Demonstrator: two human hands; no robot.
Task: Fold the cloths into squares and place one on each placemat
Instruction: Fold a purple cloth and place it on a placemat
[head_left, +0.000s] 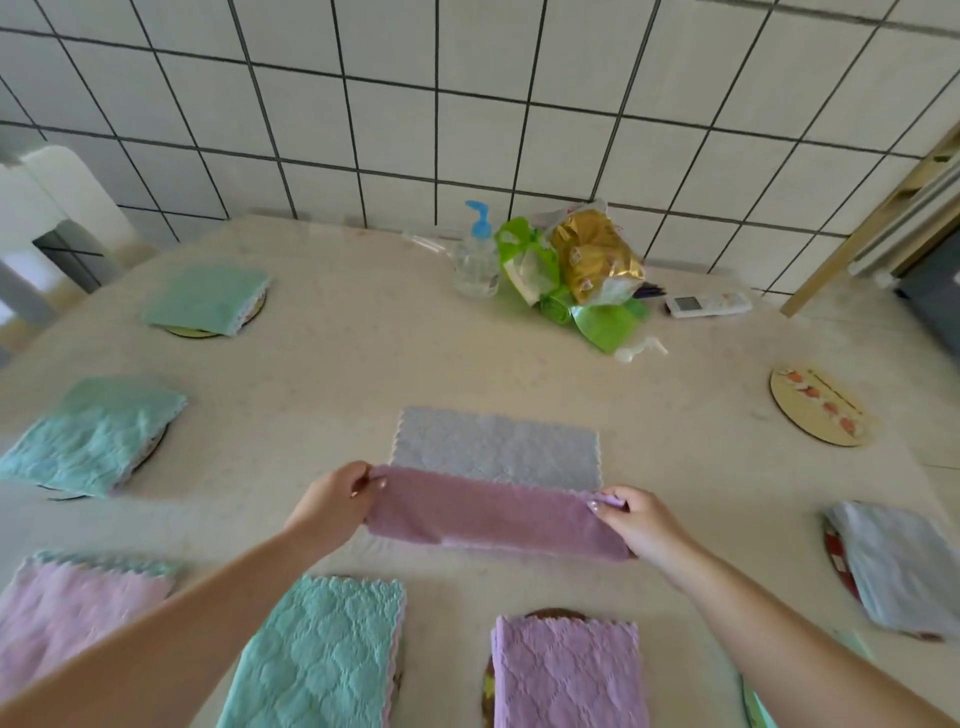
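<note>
Purple cloth (488, 514) is pinched at both ends by left hand (332, 499) and right hand (636, 522), half-folded above the bench (363, 364). Uneven pulling could skew its edges, spoiling the square.

Soft, even daylight fills my view, bright but not harsh, and the tabletop (363, 364) reads pale and slightly washed out. Shadows are faint: only thin dark edges under the cloths nearest that tabletop's near edge. The tiled wall (467, 104) behind the tabletop bows, its grout lines curving outward toward the corners from the wide lens. My forearms smear at the bottom edge. The whole picture is a little soft, with no strong glare.
</note>
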